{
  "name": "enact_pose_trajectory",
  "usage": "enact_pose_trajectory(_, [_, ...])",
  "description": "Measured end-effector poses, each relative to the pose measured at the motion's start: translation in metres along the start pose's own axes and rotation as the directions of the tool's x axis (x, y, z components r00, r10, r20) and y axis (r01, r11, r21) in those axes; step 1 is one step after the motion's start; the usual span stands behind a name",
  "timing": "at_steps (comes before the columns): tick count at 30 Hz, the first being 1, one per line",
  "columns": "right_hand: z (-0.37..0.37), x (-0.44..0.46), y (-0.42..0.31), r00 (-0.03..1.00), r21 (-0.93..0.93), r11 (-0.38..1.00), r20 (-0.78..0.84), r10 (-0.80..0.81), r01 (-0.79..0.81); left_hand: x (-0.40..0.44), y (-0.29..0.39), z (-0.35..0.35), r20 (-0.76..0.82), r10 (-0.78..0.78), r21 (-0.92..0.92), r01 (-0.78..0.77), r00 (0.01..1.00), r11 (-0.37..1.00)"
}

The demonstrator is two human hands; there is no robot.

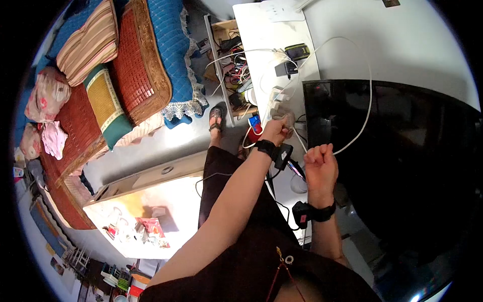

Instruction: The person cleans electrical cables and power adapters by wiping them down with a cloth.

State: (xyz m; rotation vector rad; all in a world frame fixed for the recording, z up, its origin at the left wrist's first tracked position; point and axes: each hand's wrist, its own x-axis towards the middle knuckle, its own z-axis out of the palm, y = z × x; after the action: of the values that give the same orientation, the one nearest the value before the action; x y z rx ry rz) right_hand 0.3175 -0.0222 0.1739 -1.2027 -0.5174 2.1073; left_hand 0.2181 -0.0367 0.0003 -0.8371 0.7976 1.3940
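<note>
A white cable [371, 95] makes a wide loop over the white desk and the black screen. My right hand [321, 168] has its fingers closed on this cable in front of the screen's edge. Over the desk edge, my left hand [276, 132] is closed beside a pale, crumpled-looking item [288, 120]; what its fingers grip is too small to make out. White plugs or a power strip [276, 98] lie just beyond my left hand. A dark device with a yellow-green edge [297, 51] and a small black box [287, 68] rest on the desk.
An open drawer [220, 75] full of tangled cables juts out left of the white desk [256, 30]. The large black screen [392, 151] fills the right side. A bed with cushions [93, 48] and a white table [176, 196] are at left.
</note>
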Motion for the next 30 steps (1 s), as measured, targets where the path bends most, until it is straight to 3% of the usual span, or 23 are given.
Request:
enact_pose_trajectory(2, [0.003, 0.001, -0.001, 1.000, -0.043, 0.999, 0.011, -0.012, 0.012, 0.027, 0.002, -0.008, 0.045, 0.023, 0.019, -0.024, 0.999, 1.000])
enact_pose_trajectory(4, [0.005, 0.002, -0.003, 1.000, -0.063, 0.998, 0.012, -0.025, 0.026, 0.028, 0.007, 0.001, -0.107, 0.047, 0.126, -0.034, 0.993, 0.991])
enact_pose_trajectory(6, [0.008, 0.002, -0.005, 0.999, -0.081, 0.996, 0.015, -0.037, 0.038, 0.034, 0.008, -0.003, -0.046, 0.053, 0.113, -0.048, 0.998, 0.992])
enact_pose_trajectory(8, [0.011, 0.001, -0.004, 0.997, -0.176, 0.983, -0.041, -0.062, 0.054, 0.033, 0.008, -0.004, -0.104, 0.185, 0.415, -0.126, 0.977, 0.901])
enact_pose_trajectory(9, [0.011, 0.002, -0.005, 0.997, -0.174, 0.983, -0.040, -0.063, 0.055, 0.047, 0.006, -0.017, -0.006, 0.198, 0.511, -0.168, 0.980, 0.843])
enact_pose_trajectory(10, [0.011, 0.004, -0.006, 0.995, -0.256, 0.963, -0.035, -0.091, 0.079, 0.060, 0.004, -0.032, -0.004, 0.198, 0.513, -0.168, 0.980, 0.842])
enact_pose_trajectory(12, [0.011, 0.008, -0.012, 0.991, -0.332, 0.937, -0.029, -0.129, 0.112, 0.059, 0.014, -0.043, 0.199, 0.327, 0.834, -0.335, 0.924, 0.438])
enact_pose_trajectory(13, [0.012, 0.010, -0.015, 0.987, -0.392, 0.909, -0.018, -0.161, 0.141, 0.039, 0.020, -0.041, 0.095, 0.219, 0.820, -0.201, 0.971, 0.536])
enact_pose_trajectory(14, [0.013, 0.010, -0.017, 0.982, -0.450, 0.877, -0.005, -0.190, 0.167, 0.056, 0.011, -0.061, 0.157, 0.190, 0.649, -0.246, 0.969, 0.720])
enact_pose_trajectory(16, [0.011, 0.011, -0.020, 0.979, -0.506, 0.841, 0.036, -0.199, 0.189, 0.002, 0.028, -0.058, 0.170, 0.217, 0.788, -0.264, 0.961, 0.556])
enact_pose_trajectory(17, [0.011, 0.011, -0.020, 0.975, -0.564, 0.798, 0.077, -0.206, 0.213, -0.007, 0.027, -0.062, 0.171, 0.222, 0.792, -0.268, 0.960, 0.548])
enact_pose_trajectory(19, [0.017, 0.007, -0.019, 0.977, -0.582, 0.791, 0.032, -0.211, 0.189, -0.022, 0.021, -0.071, 0.094, 0.255, 0.501, -0.267, 0.962, 0.823])
enact_pose_trajectory(24, [0.032, -0.006, -0.027, 0.977, -0.542, 0.825, -0.027, -0.212, 0.164, -0.112, 0.025, -0.046, 0.240, 0.085, 0.507, -0.200, 0.967, 0.839])
enact_pose_trajectory(26, [0.021, -0.004, -0.034, 0.928, -0.860, 0.423, 0.139, -0.345, 0.286, -0.144, 0.013, -0.028, 0.403, 0.008, 0.435, -0.200, 0.915, 0.878])
enact_pose_trajectory(27, [0.017, -0.003, -0.035, 0.870, -0.896, 0.218, 0.276, -0.408, 0.386, -0.148, 0.002, -0.025, 0.462, -0.032, 0.371, -0.160, 0.886, 0.915])
enact_pose_trajectory(28, [0.016, -0.006, -0.035, 0.870, -0.895, 0.218, 0.280, -0.405, 0.389, -0.152, -0.010, -0.022, 0.521, -0.065, 0.306, -0.115, 0.851, 0.945])
enact_pose_trajectory(30, [0.025, -0.018, -0.035, 0.939, -0.955, 0.221, 0.120, -0.323, 0.198, -0.160, -0.031, -0.013, 0.551, -0.193, 0.169, 0.118, 0.812, 0.979])
